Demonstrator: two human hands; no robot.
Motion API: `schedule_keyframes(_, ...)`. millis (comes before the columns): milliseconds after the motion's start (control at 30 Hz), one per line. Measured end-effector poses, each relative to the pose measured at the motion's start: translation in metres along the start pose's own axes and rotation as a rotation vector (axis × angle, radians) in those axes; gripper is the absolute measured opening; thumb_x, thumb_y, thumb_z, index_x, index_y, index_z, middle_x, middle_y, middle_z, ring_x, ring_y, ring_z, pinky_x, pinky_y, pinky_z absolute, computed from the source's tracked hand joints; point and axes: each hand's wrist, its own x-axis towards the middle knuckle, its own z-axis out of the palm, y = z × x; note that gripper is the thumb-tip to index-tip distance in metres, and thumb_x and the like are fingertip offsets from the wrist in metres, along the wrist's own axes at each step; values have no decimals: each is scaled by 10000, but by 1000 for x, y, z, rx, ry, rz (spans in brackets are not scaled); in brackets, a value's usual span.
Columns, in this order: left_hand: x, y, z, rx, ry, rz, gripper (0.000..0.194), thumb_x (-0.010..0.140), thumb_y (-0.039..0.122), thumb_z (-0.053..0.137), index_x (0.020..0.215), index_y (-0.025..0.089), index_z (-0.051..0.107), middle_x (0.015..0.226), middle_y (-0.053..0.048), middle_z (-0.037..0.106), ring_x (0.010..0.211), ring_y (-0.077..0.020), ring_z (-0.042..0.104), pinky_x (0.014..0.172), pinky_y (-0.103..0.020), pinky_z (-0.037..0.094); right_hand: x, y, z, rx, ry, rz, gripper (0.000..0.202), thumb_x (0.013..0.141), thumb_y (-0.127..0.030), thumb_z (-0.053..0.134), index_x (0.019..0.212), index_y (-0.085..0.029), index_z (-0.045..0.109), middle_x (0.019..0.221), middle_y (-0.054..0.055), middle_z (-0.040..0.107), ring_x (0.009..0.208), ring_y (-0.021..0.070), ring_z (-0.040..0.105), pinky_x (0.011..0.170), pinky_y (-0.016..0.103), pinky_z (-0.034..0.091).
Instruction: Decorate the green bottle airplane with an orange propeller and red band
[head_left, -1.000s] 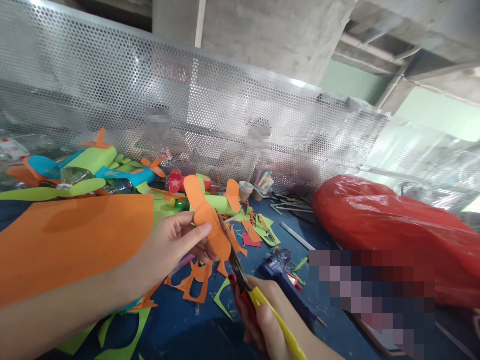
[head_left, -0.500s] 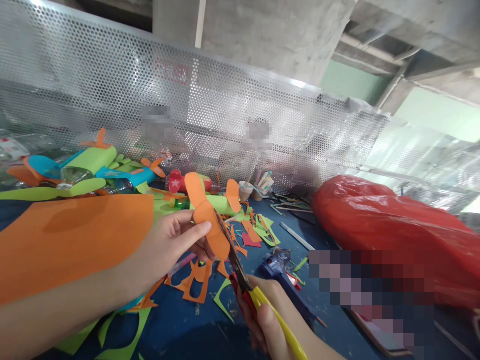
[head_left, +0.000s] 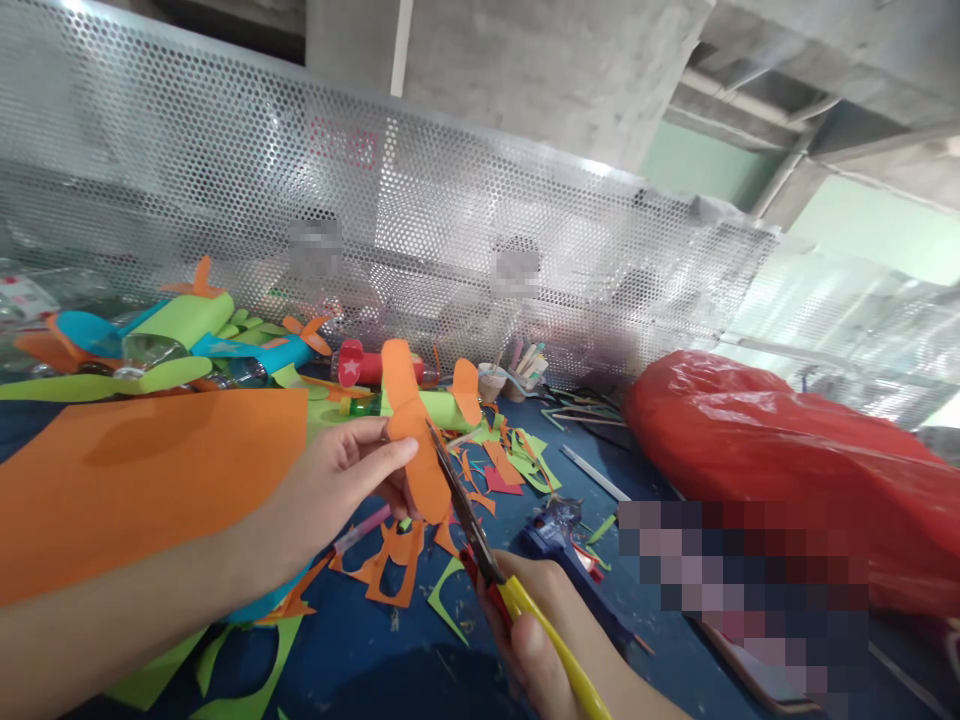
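Between the thumb and fingers of my left hand (head_left: pixel 367 465) is an orange paper cutout (head_left: pixel 421 455) with rounded ends, held up over the table. My right hand (head_left: pixel 551 630) grips scissors (head_left: pixel 516 598) with yellow and red handles. Their dark blades point up and left, with the tips at the cutout's right edge. Orange and green scraps (head_left: pixel 401 565) lie beneath the hands. A large orange sheet (head_left: pixel 157 480) is under and beside my left forearm.
A blue glue gun (head_left: pixel 559 530) lies right of the scissors. Paper-covered bottles (head_left: pixel 187 320) crowd the back left. Cups of pens (head_left: pixel 525 375) stand at the back. A red plastic bag (head_left: pixel 787 460) fills the right side. Behind is a perforated metal screen (head_left: pixel 450 200).
The orange cutout has turned slightly and its lower end has shifted left. The scissor tips have moved slightly up and left along its edge.
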Motion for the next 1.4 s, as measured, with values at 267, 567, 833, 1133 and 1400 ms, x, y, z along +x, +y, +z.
schedule_keyframes(267,1,-1,-2,-52,25,-11,216,881,378,595,809,197,688,691,1,706,576,-127,625,556,-225,514,-1,0,0,-53,22,-10,653,819,-808,195,694,-197,392,549,-39,352,473,79,276,414,226,228)
schedule_keyframes(567,6,3,-2,17,84,27,208,842,392,627,750,210,671,687,13,703,624,-150,663,574,-246,533,0,2,0,-61,20,-22,651,814,-817,222,674,-198,371,546,-43,334,482,77,270,421,230,210)
schedule_keyframes(833,4,2,-2,73,83,17,205,846,389,617,744,218,669,672,24,708,610,-148,669,587,-248,548,1,2,-1,-42,-61,-54,630,830,-799,214,756,-199,391,607,-6,456,520,99,363,468,233,298)
schedule_keyframes(1133,2,1,-1,141,32,67,185,846,350,605,730,216,662,630,45,701,556,-113,650,534,-194,528,2,5,-1,-17,-34,-69,664,822,-810,217,768,-184,434,583,-11,457,497,97,348,451,234,277)
schedule_keyframes(1400,-3,1,1,154,19,49,204,873,344,589,720,221,644,601,55,684,510,-92,624,474,-160,482,3,9,2,16,-20,-85,642,817,-809,242,751,-192,408,571,-17,433,496,97,324,451,236,284)
